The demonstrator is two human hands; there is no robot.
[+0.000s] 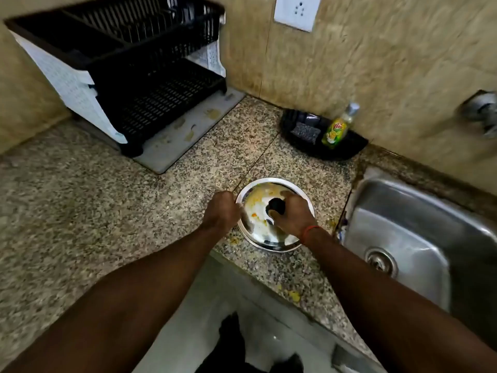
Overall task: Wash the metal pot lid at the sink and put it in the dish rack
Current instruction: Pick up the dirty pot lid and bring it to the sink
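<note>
A round metal pot lid (258,224) with yellow food smears lies on the granite counter near its front edge, left of the sink (419,238). My right hand (291,214) is closed around the lid's black knob (275,205). At the lid's left rim sits my left hand (222,210), fingers curled and touching the edge; whether it grips the rim is unclear. The black two-tier dish rack (139,76) stands at the back left of the counter, with nothing visible in it.
A black corner tray (347,149) against the wall holds a scrub pad (305,130) and a green dish soap bottle (337,127). A tap (481,109) juts from the wall at the far right. A white drip mat (183,138) lies under the rack. Food crumbs dot the counter edge.
</note>
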